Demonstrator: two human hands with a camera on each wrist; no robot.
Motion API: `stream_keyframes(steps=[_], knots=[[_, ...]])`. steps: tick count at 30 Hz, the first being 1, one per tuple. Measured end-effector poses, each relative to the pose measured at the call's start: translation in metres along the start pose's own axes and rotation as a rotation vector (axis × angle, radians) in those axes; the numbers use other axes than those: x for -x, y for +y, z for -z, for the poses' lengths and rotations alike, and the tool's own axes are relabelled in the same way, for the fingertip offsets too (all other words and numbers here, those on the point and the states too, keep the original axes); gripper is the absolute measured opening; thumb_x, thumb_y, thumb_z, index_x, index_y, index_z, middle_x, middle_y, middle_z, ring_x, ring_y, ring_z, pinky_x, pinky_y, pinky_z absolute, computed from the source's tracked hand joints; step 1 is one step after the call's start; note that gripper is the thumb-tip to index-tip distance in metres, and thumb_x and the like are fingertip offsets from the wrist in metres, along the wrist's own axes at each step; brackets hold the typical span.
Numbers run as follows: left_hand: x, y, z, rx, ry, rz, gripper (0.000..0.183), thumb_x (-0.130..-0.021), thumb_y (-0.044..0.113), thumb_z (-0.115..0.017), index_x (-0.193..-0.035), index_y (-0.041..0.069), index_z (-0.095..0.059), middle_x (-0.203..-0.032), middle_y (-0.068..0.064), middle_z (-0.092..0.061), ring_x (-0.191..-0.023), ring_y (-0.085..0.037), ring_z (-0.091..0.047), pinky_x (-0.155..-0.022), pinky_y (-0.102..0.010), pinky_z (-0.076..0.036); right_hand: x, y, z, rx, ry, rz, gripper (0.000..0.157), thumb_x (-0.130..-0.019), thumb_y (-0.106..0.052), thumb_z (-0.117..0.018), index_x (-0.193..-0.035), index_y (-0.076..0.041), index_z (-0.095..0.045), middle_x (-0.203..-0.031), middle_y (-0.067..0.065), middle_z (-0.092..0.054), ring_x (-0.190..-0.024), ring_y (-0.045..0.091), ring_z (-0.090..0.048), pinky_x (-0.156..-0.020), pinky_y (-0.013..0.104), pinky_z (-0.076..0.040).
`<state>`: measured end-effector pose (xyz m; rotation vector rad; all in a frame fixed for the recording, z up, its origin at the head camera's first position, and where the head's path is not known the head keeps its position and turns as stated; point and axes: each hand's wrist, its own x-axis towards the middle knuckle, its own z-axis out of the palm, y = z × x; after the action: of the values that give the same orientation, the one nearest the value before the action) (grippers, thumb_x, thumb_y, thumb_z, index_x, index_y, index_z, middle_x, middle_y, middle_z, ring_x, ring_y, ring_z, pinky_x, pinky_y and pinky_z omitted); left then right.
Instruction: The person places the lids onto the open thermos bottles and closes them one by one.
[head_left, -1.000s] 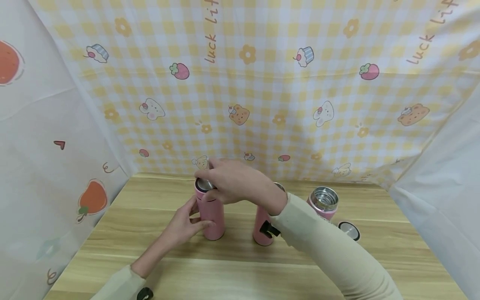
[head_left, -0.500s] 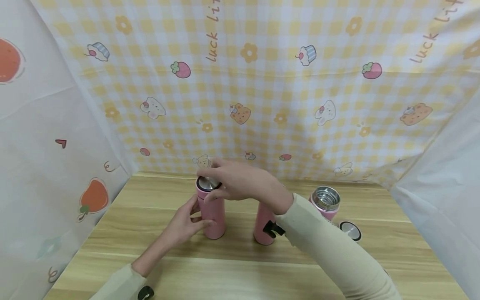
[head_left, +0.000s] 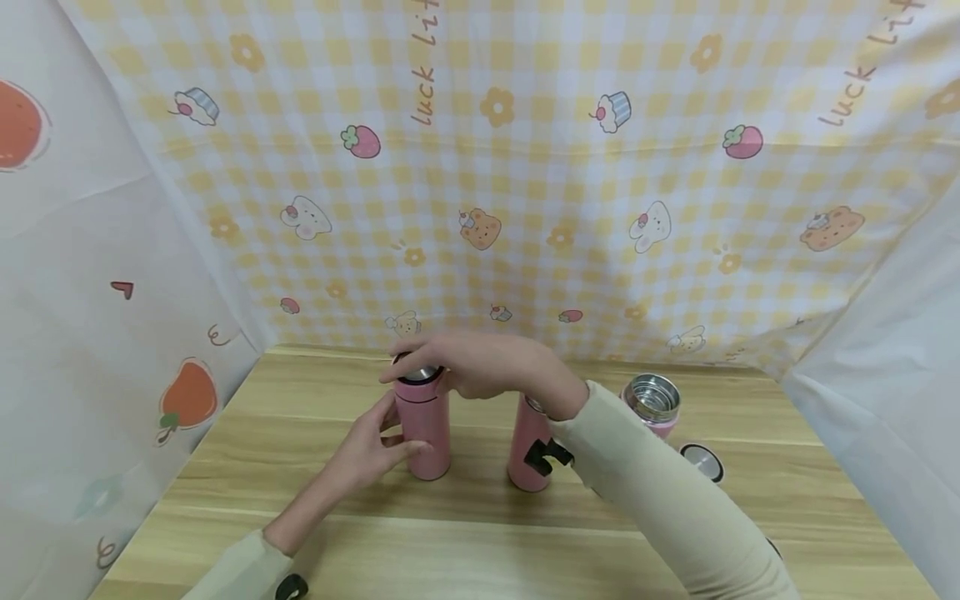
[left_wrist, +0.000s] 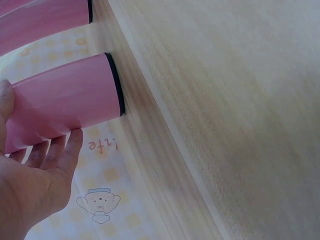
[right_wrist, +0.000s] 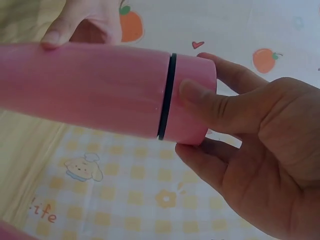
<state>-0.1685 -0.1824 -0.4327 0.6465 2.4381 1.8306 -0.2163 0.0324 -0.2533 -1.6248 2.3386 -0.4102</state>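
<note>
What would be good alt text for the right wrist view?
A right hand grips the lid of a pink bottle, while the left hand holds its body. A dark ring borders the lid; printed cloth hangs behind.

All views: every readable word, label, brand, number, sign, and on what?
"luck lif", twice, top cropped: yellow-and-white checked cloth backdrop
"life", upside down, left wrist view: backdrop
"life", right wrist view: backdrop
Backdrop's lower-right marks, head view: too small
Pink cylindrical bottles: none visible

Middle bottle [head_left: 529,429] stands between left bottle [head_left: 429,425] and right bottle [head_left: 654,417] — lid [head_left: 702,462] before the latter.
</note>
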Motion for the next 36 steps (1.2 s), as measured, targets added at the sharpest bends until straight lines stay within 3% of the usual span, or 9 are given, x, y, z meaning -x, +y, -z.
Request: stream_keyframes(steps=[11,18,29,36], knots=[[0.000,0.000,-0.001,0.028,-0.003,-0.012,0.072,-0.088,0.003,-0.080,-0.148,0.010,-0.042,-0.133,-0.015,-0.057,-0.123,-0.036,-0.057,-0.094,-0.038,-0.055,-0.004,-0.002,0.004,0.045,-0.002,0.004,0.059,-0.091,0.006,-0.072,-0.143,-0.019,-0.061,-0.139,-0.004,-0.056,-0.109,0.005,-0.056,-0.083,0.017,-0.050],[0.001,0.001,-0.001,0.029,0.000,0.003,0.075,-0.088,0.004,-0.080,-0.150,0.011,-0.039,-0.135,-0.016,-0.057,-0.124,-0.036,-0.057,-0.095,-0.040,-0.055,-0.007,-0.008,0.006,0.122,-0.005,-0.052,0.058,-0.091,-0.001,-0.077,-0.143,-0.019,-0.061,-0.139,-0.003,-0.057,-0.119,0.009,-0.054,-0.089,0.018,-0.048],[0.001,0.003,-0.002,0.036,0.013,0.017,0.072,-0.086,-0.001,-0.080,-0.146,0.008,-0.041,-0.137,-0.018,-0.056,-0.125,-0.038,-0.056,-0.094,-0.039,-0.055,-0.010,-0.014,0.004,0.244,0.056,-0.103,0.053,-0.088,-0.002,-0.075,-0.137,-0.021,-0.066,-0.116,-0.003,-0.060,-0.093,0.009,-0.056,-0.077,0.022,-0.049],[0.001,0.003,-0.001,0.034,0.009,0.008,0.073,-0.087,-0.004,-0.078,-0.148,0.006,-0.040,-0.142,-0.019,-0.053,-0.127,-0.039,-0.054,-0.094,-0.038,-0.055,-0.011,-0.018,0.000,0.321,0.095,-0.146,0.046,-0.087,-0.026,-0.085,-0.130,-0.024,-0.069,-0.104,-0.005,-0.058,-0.086,0.010,-0.054,-0.069,0.023,-0.049]])
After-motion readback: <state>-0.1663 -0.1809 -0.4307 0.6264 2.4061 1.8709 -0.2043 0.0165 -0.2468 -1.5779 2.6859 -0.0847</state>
